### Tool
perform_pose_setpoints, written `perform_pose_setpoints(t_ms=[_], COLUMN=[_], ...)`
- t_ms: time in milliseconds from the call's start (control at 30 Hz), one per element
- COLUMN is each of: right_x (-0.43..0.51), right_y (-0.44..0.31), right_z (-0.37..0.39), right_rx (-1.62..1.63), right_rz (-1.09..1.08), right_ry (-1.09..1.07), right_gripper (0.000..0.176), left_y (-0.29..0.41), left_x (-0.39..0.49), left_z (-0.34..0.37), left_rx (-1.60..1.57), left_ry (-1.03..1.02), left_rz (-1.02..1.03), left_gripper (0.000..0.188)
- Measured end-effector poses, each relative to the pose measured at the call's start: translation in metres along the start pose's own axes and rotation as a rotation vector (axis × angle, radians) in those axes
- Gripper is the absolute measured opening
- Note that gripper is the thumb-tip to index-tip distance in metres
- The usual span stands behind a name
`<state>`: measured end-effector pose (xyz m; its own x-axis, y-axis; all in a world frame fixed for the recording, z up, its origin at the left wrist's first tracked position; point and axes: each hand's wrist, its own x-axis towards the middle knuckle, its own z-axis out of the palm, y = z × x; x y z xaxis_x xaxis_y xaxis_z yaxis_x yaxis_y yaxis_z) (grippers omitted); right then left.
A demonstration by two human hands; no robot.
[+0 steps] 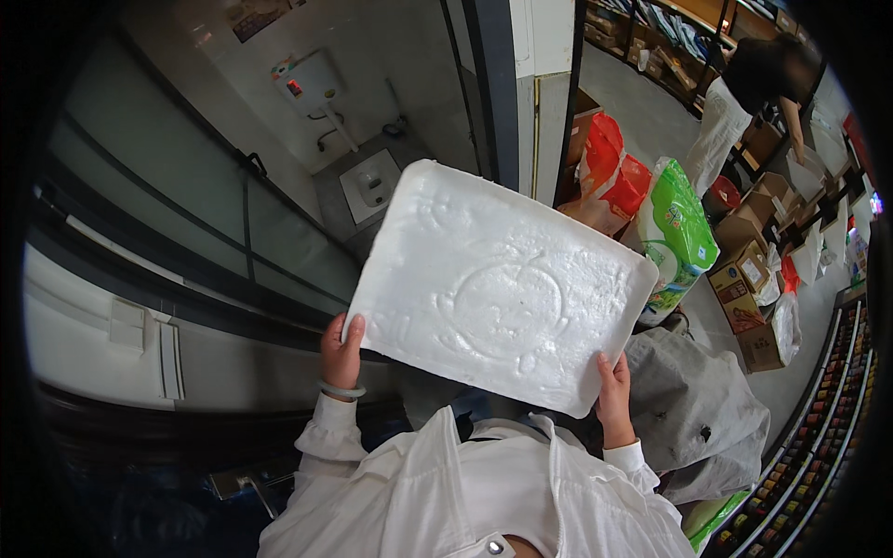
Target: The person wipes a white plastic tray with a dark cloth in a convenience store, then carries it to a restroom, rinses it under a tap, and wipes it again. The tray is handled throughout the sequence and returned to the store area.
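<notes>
A white rectangular foam-like sheet or lid point(509, 300) with rounded corners and a raised, cartoon-like round relief is held up in front of my body, tilted down towards the right. My left hand point(342, 352), with a pale bangle at the wrist, grips its lower left corner, thumb on the upper face. At the lower right edge, my right hand point(614, 394) pinches the sheet, thumb on top. The fingers behind the sheet are hidden on both sides.
Beyond the sheet are a squat toilet point(373, 183) and a frosted sliding door point(174, 188). To the right stand red bags point(614, 174), a green plastic package point(677, 230), a grey cover point(698, 411), cardboard boxes point(760, 345) and rows of bottles point(802, 446). A person point(753, 91) bends near shelves.
</notes>
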<state>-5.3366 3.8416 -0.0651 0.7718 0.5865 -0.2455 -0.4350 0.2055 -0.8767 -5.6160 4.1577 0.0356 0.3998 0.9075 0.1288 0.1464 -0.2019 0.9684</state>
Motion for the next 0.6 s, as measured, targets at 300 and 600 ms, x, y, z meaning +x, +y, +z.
perform_pose_setpoints(t_ms=[300, 600], right_x=[-0.009, -0.058], right_y=[-0.002, -0.058], right_z=[-0.017, -0.002], right_rx=[-0.205, -1.1], right_rz=[-0.107, -0.7], right_ry=[0.202, 0.134], right_gripper=[0.037, 0.062], left_y=[-0.051, -0.228], left_x=[0.03, 0.026], left_z=[0.03, 0.05], left_rx=[-0.068, 0.106], left_ry=[-0.094, -0.709], left_rz=[-0.048, -0.182], left_gripper=[0.026, 0.032])
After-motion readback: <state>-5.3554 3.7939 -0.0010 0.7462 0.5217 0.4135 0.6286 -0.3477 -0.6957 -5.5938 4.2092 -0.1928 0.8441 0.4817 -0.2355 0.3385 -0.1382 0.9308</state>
